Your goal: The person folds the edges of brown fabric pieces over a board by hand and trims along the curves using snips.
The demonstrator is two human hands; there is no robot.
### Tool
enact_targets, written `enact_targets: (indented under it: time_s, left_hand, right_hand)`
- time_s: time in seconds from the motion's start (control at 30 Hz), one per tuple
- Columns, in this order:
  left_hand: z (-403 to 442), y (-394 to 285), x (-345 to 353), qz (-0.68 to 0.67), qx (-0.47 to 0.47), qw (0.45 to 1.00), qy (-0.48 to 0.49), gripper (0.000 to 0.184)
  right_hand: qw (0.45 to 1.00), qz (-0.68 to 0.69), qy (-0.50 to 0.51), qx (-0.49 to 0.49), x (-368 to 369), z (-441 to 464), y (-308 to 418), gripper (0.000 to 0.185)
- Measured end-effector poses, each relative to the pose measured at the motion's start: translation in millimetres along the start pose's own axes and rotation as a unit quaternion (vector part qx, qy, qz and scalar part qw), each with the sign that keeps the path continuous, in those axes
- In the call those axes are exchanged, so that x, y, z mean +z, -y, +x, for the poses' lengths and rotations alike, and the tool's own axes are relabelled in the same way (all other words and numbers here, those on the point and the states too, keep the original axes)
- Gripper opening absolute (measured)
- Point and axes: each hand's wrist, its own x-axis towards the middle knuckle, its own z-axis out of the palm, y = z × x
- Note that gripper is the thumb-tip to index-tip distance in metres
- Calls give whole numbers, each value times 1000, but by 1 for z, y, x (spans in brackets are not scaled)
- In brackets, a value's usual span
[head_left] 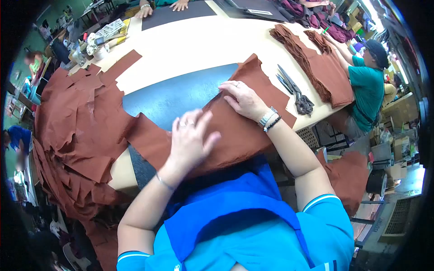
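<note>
A stack of brown fabric pieces [239, 133] lies in front of me, partly over a dark flat board [176, 92] and reaching the table's near edge. My left hand [192, 137] is over the fabric's left part, slightly blurred, with its fingers and thumb apart and nothing visible in them. Whether it touches the cloth I cannot tell. My right hand [246, 101] rests on the stack's upper edge beside the board. Its fingers are bent but apart, and their tips lie at the cloth's edge.
Loose brown fabric pieces [77, 117] pile over the table's left side. Large dark-handled scissors [296, 90] lie at right, near another brown stack [316, 67] and a person in a green shirt [368, 86]. Another person's hands [162, 8] touch a dark sheet [181, 17] at the far edge.
</note>
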Motion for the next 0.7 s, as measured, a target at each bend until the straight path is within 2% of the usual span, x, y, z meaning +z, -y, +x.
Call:
enact_targets:
  time_s: [0.07, 0.17, 0.27, 0.47, 0.6, 0.63, 0.7]
  left_hand:
    - [19, 21, 13, -24, -38, 997, -65, 48]
    - [30, 43, 19, -102, -49, 994, -12, 33]
    - [22, 44, 21, -120, -27, 992, -42, 20]
    - [11, 39, 19, -73, -9, 996, -41, 17]
    - [11, 38, 20, -56, -6, 998, -40, 17]
    - [11, 38, 20, -55, -5, 998, -38, 17]
    - [10, 37, 20, -55, -3, 998, -40, 16]
  right_hand:
    - [1000, -19, 15, -10, 7, -2, -4, 30]
    - [999, -3, 38, 13, 6, -5, -6, 30]
    - [998, -32, 33, -43, 6, -6, -10, 30]
    - [989, -95, 53, -96, 4, -5, -6, 29]
    - [962, -174, 211, -10, -10, -7, 30, 68]
    - [953, -168, 252, 12, -5, -10, 34, 90]
    - [949, -187, 251, 23, -6, -11, 37, 90]
